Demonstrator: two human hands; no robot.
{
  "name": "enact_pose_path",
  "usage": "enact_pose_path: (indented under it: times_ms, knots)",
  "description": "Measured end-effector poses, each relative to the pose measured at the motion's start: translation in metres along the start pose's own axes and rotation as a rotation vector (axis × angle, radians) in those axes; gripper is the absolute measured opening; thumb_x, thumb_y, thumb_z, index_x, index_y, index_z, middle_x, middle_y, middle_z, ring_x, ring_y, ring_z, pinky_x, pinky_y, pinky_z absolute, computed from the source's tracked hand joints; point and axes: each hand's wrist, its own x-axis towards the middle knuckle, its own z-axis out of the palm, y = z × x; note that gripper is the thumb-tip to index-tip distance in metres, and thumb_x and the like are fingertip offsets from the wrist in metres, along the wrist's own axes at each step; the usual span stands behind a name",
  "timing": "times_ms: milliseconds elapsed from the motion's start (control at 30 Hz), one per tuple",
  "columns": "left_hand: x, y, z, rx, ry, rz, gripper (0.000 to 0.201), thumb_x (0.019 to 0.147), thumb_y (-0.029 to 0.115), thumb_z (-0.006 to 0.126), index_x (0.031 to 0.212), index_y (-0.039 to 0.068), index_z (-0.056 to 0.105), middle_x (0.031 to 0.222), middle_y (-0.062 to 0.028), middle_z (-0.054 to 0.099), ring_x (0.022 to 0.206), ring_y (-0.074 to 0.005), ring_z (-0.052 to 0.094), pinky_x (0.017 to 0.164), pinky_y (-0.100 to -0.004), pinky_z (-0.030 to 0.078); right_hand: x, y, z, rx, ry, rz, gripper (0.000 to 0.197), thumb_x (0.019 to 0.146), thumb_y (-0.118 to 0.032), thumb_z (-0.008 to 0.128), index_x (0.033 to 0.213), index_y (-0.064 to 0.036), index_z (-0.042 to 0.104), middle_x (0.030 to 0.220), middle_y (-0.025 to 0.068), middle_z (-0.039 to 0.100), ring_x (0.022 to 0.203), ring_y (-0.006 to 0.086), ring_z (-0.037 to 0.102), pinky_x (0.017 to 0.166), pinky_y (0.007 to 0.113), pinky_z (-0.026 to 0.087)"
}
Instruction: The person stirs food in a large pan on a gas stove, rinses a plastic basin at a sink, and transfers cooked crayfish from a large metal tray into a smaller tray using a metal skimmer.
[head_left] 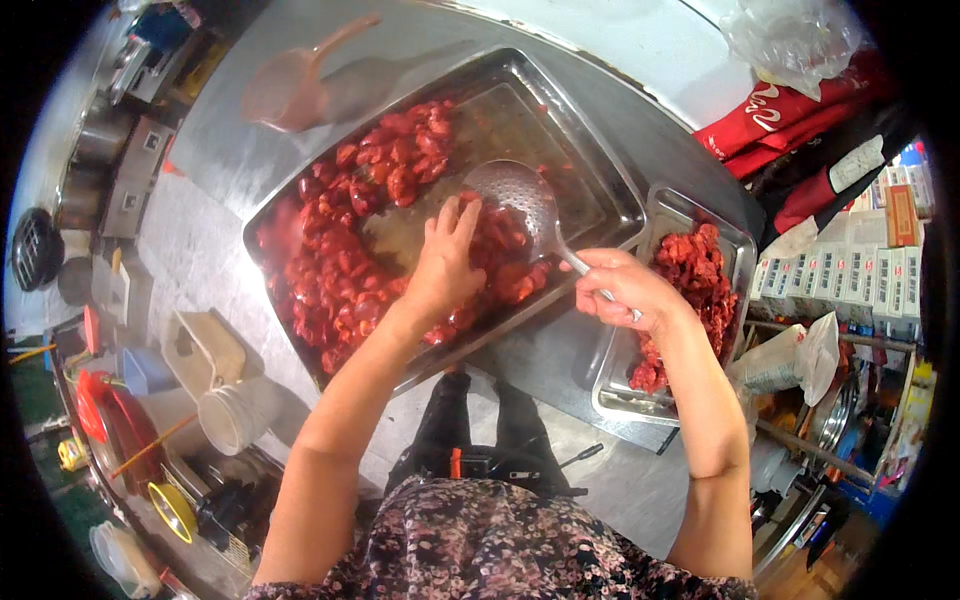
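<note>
A perforated metal skimmer (518,192) is in my right hand (628,288), its fingers wrapped round the handle. The bowl lies low in a large metal tray (590,130). Glossy red meat pieces (345,235) fill much of that tray's left and near side. My left hand (447,262) is over the meat beside the skimmer bowl, fingers stretched and apart, fingertips near the bowl's left edge. Whether its fingertips touch the meat or the bowl I cannot tell. To the right of my right hand, a smaller metal tray (608,385) holds more red meat (692,268).
On the metal table (215,130) beyond the big tray lies a pinkish scoop (285,90). White tubs (228,420) stand at the lower left. Red and black cloth (800,120) hangs at the upper right, above stacked white boxes (840,285).
</note>
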Motion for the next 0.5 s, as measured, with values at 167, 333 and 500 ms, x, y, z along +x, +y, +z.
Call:
enact_pose_path:
  times_ms: [167,333,500]
  knots:
    - [0.029,0.032,-0.009,0.052,-0.095,0.097,0.087,0.057,0.007,0.077,0.137,0.005,0.042,0.143,-0.0287,0.030,0.125,-0.0492,0.037,0.107,-0.0480,0.035,-0.026,0.014,-0.018,0.233,0.009,-0.045,0.031,0.087,-0.001,0.051,0.118,-0.0027,0.054,0.065,0.0118,0.055,0.036,0.0045,0.034,0.030,0.020,0.024]
    - [0.051,0.127,0.002,-0.055,-0.003,0.437,0.064,0.067,0.002,0.067,0.128,0.005,0.049,0.136,-0.0264,0.037,0.111,-0.0456,0.045,0.095,-0.0480,0.041,-0.112,0.050,-0.037,0.332,0.140,-0.255,0.032,0.087,-0.004,0.051,0.118,-0.0030,0.057,0.060,0.0079,0.053,0.034,0.0046,0.033,0.030,0.020,0.023]
    - [0.051,0.198,0.083,-0.121,0.025,0.593,0.067,0.075,-0.003,0.052,0.140,0.004,0.038,0.142,-0.0334,0.028,0.121,-0.0482,0.042,0.100,-0.0504,0.039,-0.193,0.074,-0.028,-0.048,0.805,-0.329,0.039,0.086,-0.002,0.047,0.124,-0.0043,0.056,0.059,0.0000,0.050,0.041,0.0031,0.038,0.036,0.019,0.027]
